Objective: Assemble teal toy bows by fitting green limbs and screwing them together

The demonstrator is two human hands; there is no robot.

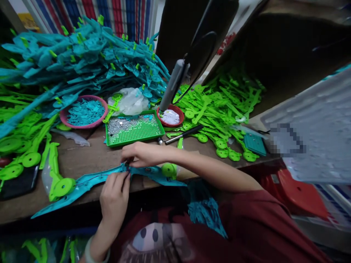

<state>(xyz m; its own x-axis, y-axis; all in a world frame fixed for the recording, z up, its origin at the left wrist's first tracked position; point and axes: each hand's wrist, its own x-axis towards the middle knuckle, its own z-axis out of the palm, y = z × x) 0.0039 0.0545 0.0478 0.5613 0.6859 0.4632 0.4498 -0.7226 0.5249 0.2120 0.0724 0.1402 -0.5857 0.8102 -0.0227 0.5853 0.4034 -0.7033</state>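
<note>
Wooden workbench is bearing a long teal strip lying left-to-right along its front edge, left hand pinching its middle from below, right hand closing narrow fingers on it from above.

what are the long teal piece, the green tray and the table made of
Teal piece: looks like moulded plastic, smooth with a slight sheen and one even colour. Green tray: likely plastic too, with bright even colour and a gridded floor. Table: seems to be wood, matt brown, worn, with streaky grain.
</note>
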